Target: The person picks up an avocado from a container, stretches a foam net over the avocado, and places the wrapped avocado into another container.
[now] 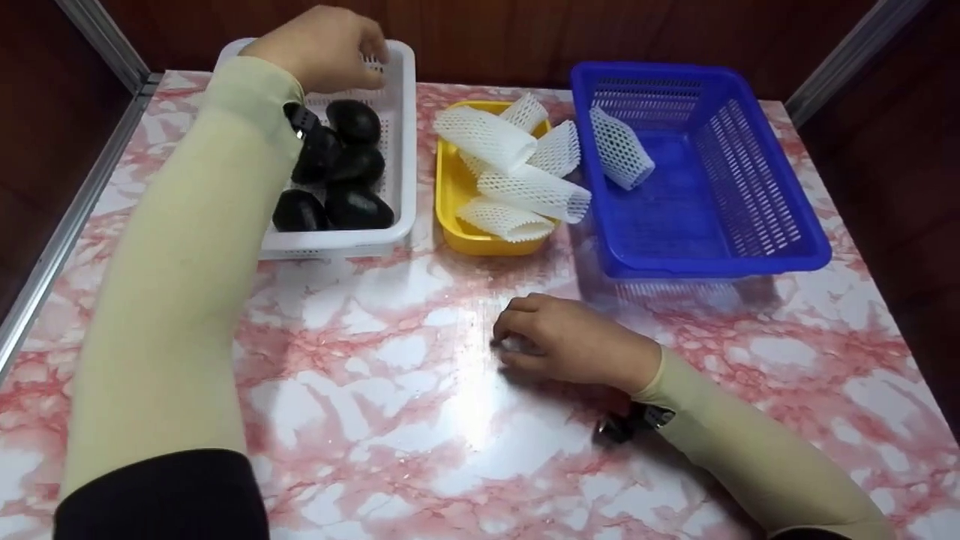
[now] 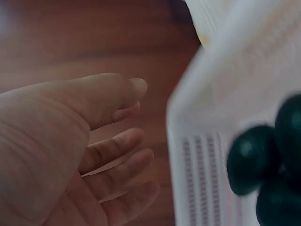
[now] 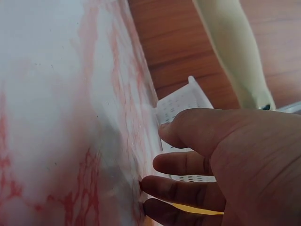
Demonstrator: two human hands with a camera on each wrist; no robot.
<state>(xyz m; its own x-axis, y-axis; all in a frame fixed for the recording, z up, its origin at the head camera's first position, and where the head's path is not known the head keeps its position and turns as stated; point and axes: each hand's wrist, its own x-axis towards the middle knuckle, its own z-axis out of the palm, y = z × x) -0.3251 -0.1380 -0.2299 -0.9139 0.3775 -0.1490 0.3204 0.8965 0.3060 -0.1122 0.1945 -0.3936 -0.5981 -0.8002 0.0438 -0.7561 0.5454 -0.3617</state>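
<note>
Over the far end of a white basket (image 1: 407,150) my left hand (image 1: 322,49) hovers with loosely bent fingers and nothing in them. Several dark avocados (image 1: 354,163) lie in that basket, below and nearer than the hand; the forearm hides part of the basket. In the left wrist view the left hand (image 2: 70,150) shows an empty palm, with avocados (image 2: 254,160) off to its right. My right hand (image 1: 566,341) is low over the marbled table in front of the yellow basket, fingers relaxed. The right wrist view shows no object in the right hand (image 3: 202,165).
A yellow basket (image 1: 448,195) at the middle back holds several white foam net sleeves (image 1: 525,191). Right of it stands a blue basket (image 1: 780,172) with one net-covered item (image 1: 619,148) inside against its left wall. A dark wood panel (image 1: 495,37) rises behind the table.
</note>
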